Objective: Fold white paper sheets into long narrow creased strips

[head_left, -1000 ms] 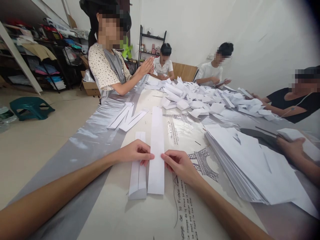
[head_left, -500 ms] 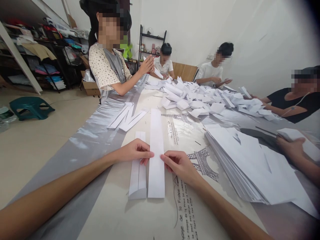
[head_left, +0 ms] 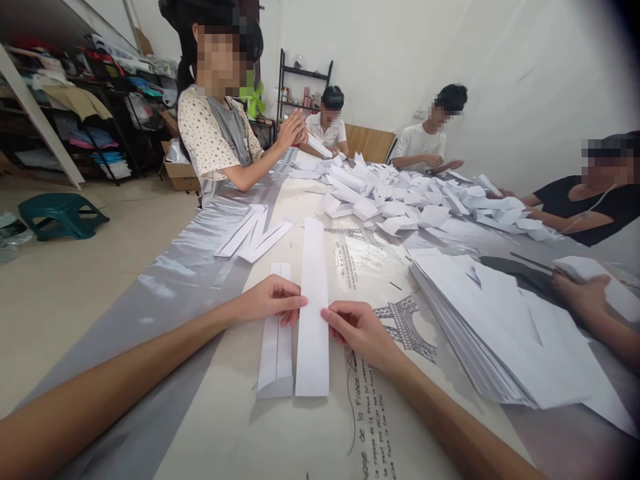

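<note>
A long folded paper strip (head_left: 313, 353) is held upright-to-view over the table, its length running away from me. My left hand (head_left: 275, 298) pinches its left edge between thumb and fingers. On the opposite edge, slightly lower, my right hand (head_left: 356, 327) grips it the same way. Under and beside my left hand lies a second folded paper piece (head_left: 276, 363), with a seam down its middle and a curved flap at the near end. Farther off to the left rest several flat folded paper strips (head_left: 245, 233).
A stack of white paper sheets (head_left: 495, 327) lies to the right. A heap of folded paper pieces (head_left: 395, 193) covers the far table. Several co-workers sit or stand around it; a co-worker's hand (head_left: 590, 300) holds paper at right. A green stool (head_left: 63, 215) stands on the floor.
My left thumb has shifted slightly up along the strip's edge. My right hand stays nearly still. The co-worker at the left has moved their hands a little.
</note>
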Demonstrator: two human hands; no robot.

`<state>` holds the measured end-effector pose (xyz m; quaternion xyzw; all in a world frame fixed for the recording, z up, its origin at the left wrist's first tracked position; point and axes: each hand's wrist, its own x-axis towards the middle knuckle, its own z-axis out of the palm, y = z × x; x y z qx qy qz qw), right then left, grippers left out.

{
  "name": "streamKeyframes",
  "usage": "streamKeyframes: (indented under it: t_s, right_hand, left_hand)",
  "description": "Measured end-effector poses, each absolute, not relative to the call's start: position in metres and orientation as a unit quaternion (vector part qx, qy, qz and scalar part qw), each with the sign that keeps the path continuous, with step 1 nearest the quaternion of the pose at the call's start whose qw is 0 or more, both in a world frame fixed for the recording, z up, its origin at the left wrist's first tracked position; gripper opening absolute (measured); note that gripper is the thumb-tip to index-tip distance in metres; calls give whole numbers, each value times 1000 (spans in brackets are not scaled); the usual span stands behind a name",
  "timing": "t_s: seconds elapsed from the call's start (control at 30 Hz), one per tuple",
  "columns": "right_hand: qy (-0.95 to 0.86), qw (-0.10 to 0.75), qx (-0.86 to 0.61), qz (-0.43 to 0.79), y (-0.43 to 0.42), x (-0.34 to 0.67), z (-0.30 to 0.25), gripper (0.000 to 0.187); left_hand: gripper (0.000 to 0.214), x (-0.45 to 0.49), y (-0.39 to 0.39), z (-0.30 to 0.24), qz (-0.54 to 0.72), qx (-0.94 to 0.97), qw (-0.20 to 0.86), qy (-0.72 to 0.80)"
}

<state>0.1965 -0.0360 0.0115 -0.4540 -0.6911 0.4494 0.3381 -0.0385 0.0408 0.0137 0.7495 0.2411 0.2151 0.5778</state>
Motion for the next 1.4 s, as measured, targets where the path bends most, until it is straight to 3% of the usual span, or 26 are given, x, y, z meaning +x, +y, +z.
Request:
streamKeyframes:
  t_s: [1.4]
  right_hand:
    - [-695, 335, -447, 453, -37, 196, 12, 46]
  left_hand:
    - [39, -38, 42, 12, 213, 748, 579, 245]
